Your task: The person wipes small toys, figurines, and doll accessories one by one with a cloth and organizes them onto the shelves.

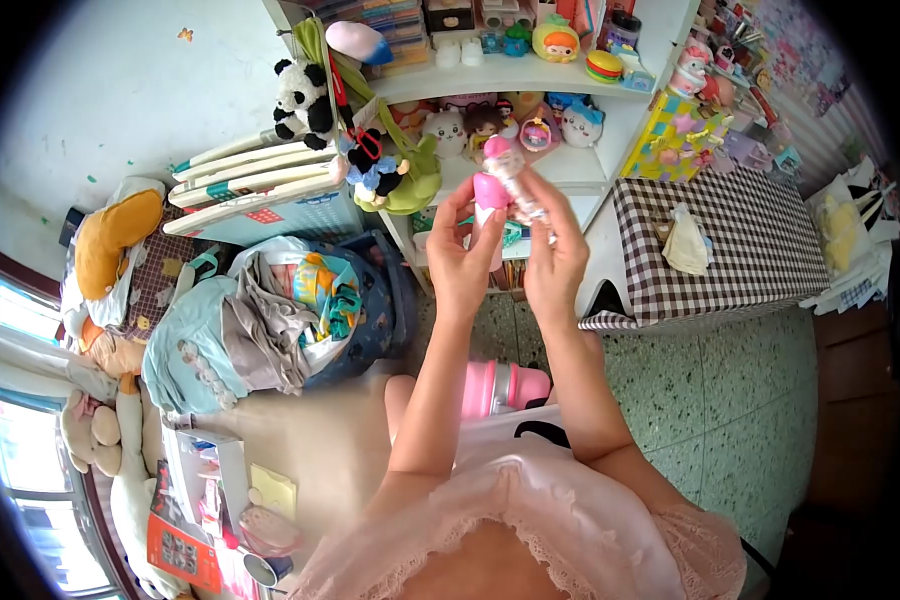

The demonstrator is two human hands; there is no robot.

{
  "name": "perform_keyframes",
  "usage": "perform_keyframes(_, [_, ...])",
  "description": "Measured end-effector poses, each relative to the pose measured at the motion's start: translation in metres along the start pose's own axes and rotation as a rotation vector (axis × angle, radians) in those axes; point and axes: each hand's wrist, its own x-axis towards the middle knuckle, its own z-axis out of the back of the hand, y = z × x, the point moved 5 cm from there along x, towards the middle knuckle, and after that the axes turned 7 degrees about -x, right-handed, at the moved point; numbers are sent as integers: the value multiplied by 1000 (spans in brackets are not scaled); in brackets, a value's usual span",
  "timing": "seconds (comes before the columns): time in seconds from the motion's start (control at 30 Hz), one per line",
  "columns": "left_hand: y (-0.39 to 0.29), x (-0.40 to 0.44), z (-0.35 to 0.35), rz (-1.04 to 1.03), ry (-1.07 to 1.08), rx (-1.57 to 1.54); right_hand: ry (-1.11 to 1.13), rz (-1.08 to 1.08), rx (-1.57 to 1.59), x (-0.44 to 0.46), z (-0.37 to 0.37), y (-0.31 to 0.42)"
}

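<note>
Ok so closest to the person, a pink-and-grey container [487, 388] is lying on its side at their lap, just past the lacy pale top. Off to the near left there's a white box [232, 468] crammed with small stuff, with a yellow notepad [273, 491] right beside it. A bit farther along that side, a blue basket [388, 305] is overflowing with clothes [260, 320], lol. Main action's in the middle, raised up in front of the shelves: the left hand [458, 262] has fingertips pinching a small pink item [490, 192], and the right hand [558, 255] is pinching a shiny whitish piece [511, 178] right up against it. Too blurry for me to tell if the two are joined. Over on the right, a checked tablecloth [740, 265] has a crumpled pale cloth [685, 245] on it. Farthest back is the white shelf unit [515, 82] full of cute toys, including a little burger [603, 67], and a panda plush [302, 98] hangs to its left.
</note>
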Motion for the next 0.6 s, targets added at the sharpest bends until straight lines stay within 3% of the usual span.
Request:
perform_keyframes(0.07, [-5, 0, 1, -31, -22, -39, 64, 76, -84, -2, -3, 11])
perform_keyframes(0.13, [-7, -1, 5, -62, -49, -76, 109, -154, -2, -9, -6, -2])
perform_keyframes(0.2, [-14, -2, 9, -132, -82, 162, 66, -204, 70, -10, -3, -7])
perform_keyframes(0.4, [-34, -13, 1, -264, -183, 604, -204, 59, -84, 2, 15, 21])
perform_keyframes(0.47, [-38, -15, -1, -330, -196, 692, -197, 127, -126, 7, 17, 29])
perform_keyframes(0.53, [-41, -18, -5, -407, -177, 743, 61, 198, -332, 9, 5, 32])
perform_keyframes(0.6, [-41, -19, -5, -393, -197, 711, 80, 151, -296, 7, 3, 23])
